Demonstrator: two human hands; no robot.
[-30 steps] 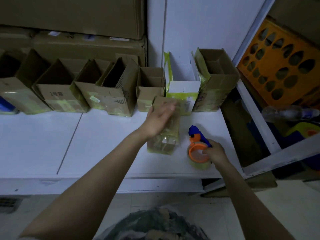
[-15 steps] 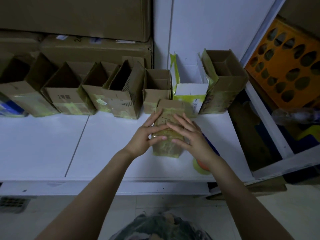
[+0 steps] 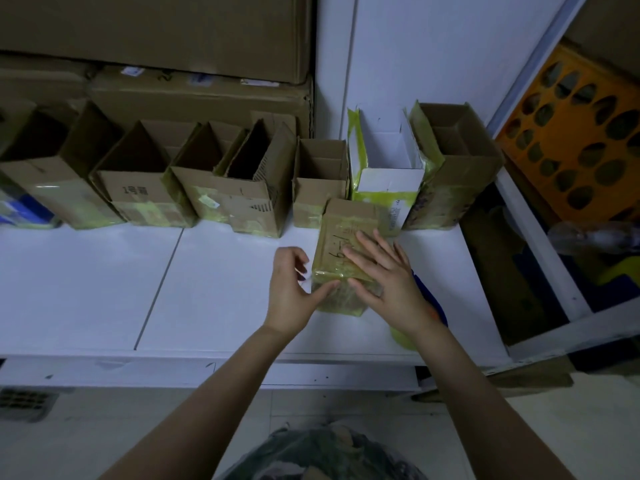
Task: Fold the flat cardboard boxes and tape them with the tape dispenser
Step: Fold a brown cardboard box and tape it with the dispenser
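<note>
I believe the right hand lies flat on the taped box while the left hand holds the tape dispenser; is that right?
The head view shows the left hand not holding the tape dispenser: its thumb touches the taped box, and the dispenser lies on the table beside the right hand, which is flat on the box.

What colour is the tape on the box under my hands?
Translucent yellow-green tape, best seen in the head view.
</note>
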